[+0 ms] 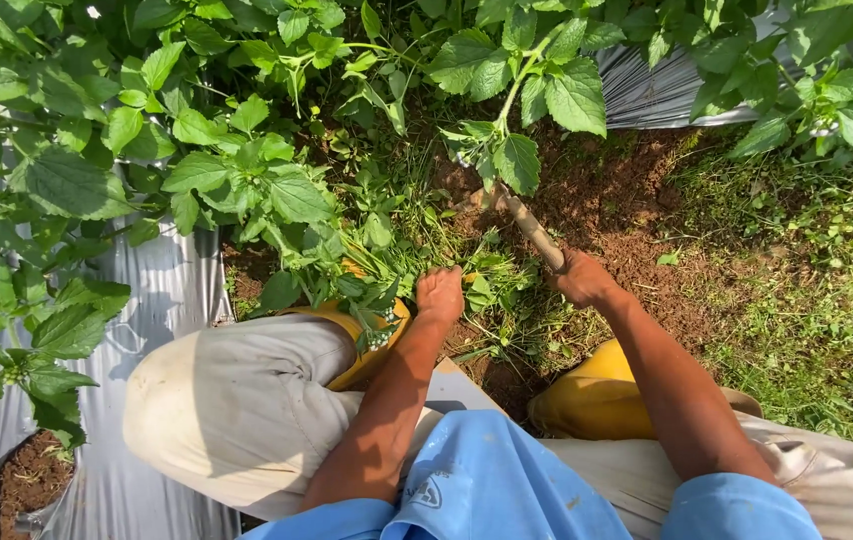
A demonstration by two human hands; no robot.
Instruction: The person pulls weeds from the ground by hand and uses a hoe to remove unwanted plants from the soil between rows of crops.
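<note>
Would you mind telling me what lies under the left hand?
Green weeds and brown soil show around the left hand. Whatever its fingers grip is covered by the hand and leaves.

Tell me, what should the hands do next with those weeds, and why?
Probably the left hand should tug up the clump of weeds it grips. The right hand holds a wooden-handled tool whose tip is in the brown soil just beside that clump, so the ground there looks loosened already. The tool's head is hidden under leaves.
</note>
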